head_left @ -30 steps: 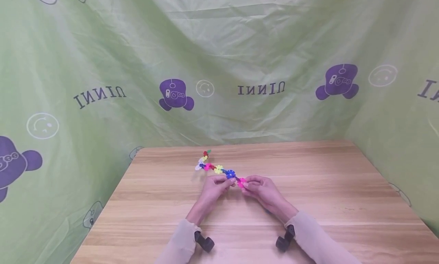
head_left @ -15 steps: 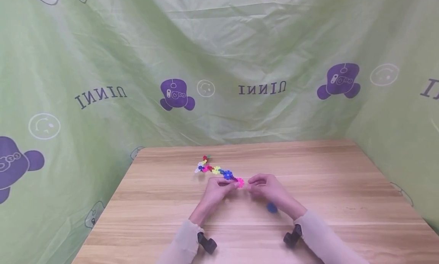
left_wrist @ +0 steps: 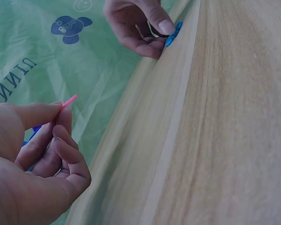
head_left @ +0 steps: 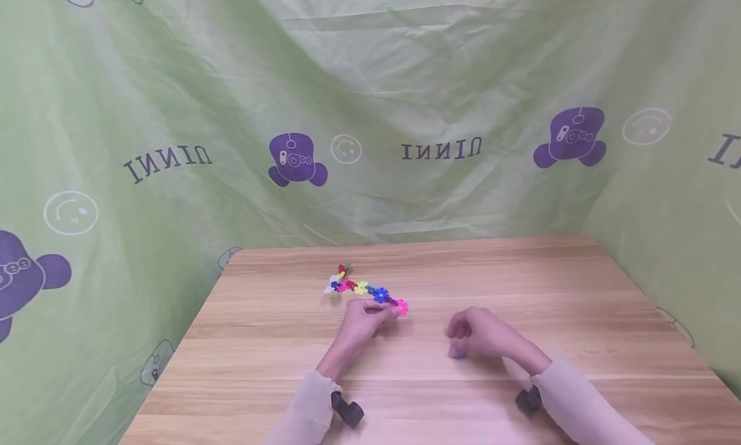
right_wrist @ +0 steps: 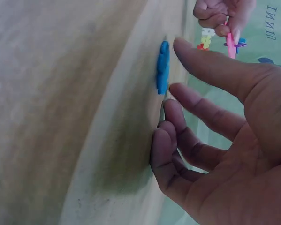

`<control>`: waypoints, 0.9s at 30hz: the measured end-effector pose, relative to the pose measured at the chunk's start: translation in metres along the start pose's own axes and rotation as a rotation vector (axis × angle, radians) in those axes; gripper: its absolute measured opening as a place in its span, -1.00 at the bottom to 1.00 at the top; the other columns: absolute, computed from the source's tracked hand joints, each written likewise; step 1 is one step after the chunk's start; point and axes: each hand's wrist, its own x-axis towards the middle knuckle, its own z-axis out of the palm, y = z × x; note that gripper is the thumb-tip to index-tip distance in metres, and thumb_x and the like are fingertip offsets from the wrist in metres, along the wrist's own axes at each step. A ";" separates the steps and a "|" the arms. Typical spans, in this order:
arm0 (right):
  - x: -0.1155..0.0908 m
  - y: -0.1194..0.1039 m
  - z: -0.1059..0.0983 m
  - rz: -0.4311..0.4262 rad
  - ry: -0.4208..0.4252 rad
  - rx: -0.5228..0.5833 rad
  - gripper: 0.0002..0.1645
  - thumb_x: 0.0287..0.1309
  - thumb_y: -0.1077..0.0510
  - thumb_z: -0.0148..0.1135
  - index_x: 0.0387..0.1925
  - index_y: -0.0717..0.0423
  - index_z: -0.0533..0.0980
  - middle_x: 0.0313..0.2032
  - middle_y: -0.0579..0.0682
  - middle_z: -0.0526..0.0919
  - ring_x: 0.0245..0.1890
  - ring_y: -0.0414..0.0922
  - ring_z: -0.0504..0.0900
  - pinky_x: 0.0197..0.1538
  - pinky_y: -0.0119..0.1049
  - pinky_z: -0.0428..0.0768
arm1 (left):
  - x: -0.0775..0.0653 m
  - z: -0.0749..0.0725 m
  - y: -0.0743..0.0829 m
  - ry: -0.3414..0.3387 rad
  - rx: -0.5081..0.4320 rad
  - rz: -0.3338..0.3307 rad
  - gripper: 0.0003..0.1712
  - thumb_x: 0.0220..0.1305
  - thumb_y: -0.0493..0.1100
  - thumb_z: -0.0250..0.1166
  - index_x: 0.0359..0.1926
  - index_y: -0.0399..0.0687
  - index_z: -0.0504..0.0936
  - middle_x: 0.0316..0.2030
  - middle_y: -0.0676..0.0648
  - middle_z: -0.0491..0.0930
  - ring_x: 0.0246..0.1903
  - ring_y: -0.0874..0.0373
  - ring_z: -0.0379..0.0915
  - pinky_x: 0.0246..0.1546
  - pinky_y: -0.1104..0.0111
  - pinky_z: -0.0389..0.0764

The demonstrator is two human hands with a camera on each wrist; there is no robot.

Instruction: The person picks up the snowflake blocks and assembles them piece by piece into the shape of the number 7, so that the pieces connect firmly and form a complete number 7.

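My left hand (head_left: 360, 323) pinches a pink flower-shaped disc (head_left: 403, 308) between thumb and forefinger; in the left wrist view the pink disc (left_wrist: 70, 101) shows edge-on. It ends a chain of interlocking flower discs (head_left: 380, 295) in blue, yellow, red, white and other colours, which stretches away to the far left. My right hand (head_left: 489, 334) is low over the table around a loose blue flower disc (right_wrist: 163, 68). In the right wrist view, its thumb and forefinger are spread apart beside that disc, with a gap showing. From the head, the hand mostly hides the blue disc.
The wood-grain table (head_left: 278, 368) reaches back to a green printed cloth (head_left: 370, 194), which also hangs along both sides. A black wrist device (head_left: 348, 411) sits below the left sleeve and another (head_left: 528, 401) below the right.
The right hand has let go of the pink disc and moved right and toward the person, down to the loose blue disc. The left hand keeps hold of the chain, which has shifted slightly left.
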 end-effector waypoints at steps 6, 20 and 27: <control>0.000 0.002 0.002 0.011 -0.028 -0.001 -0.74 -0.03 0.19 0.63 -0.29 0.10 0.69 -0.37 -0.09 0.68 -0.30 -0.15 0.58 -0.19 -0.28 0.58 | 0.000 0.000 -0.001 -0.001 -0.010 0.011 -0.75 0.23 -0.10 0.55 -0.12 -0.12 0.86 -0.17 -0.04 0.84 -0.27 0.23 0.63 -0.28 0.43 0.60; 0.000 0.004 0.002 0.034 -0.051 -0.004 -0.72 -0.11 0.26 0.64 -0.38 0.09 0.65 -0.42 -0.09 0.66 -0.36 -0.14 0.57 -0.26 -0.35 0.58 | 0.001 -0.001 0.000 0.008 -0.014 -0.004 -0.76 0.23 -0.10 0.55 -0.13 -0.11 0.85 -0.20 -0.01 0.84 -0.26 0.19 0.63 -0.26 0.42 0.59; -0.001 -0.001 0.004 0.015 0.001 -0.010 -0.66 -0.21 0.23 0.69 -0.43 0.05 0.62 -0.48 -0.09 0.61 -0.41 -0.14 0.54 -0.33 -0.37 0.52 | 0.001 -0.003 -0.001 0.008 -0.015 -0.012 -0.79 0.23 -0.10 0.55 -0.15 -0.07 0.86 -0.23 0.02 0.83 -0.26 0.16 0.62 -0.25 0.40 0.57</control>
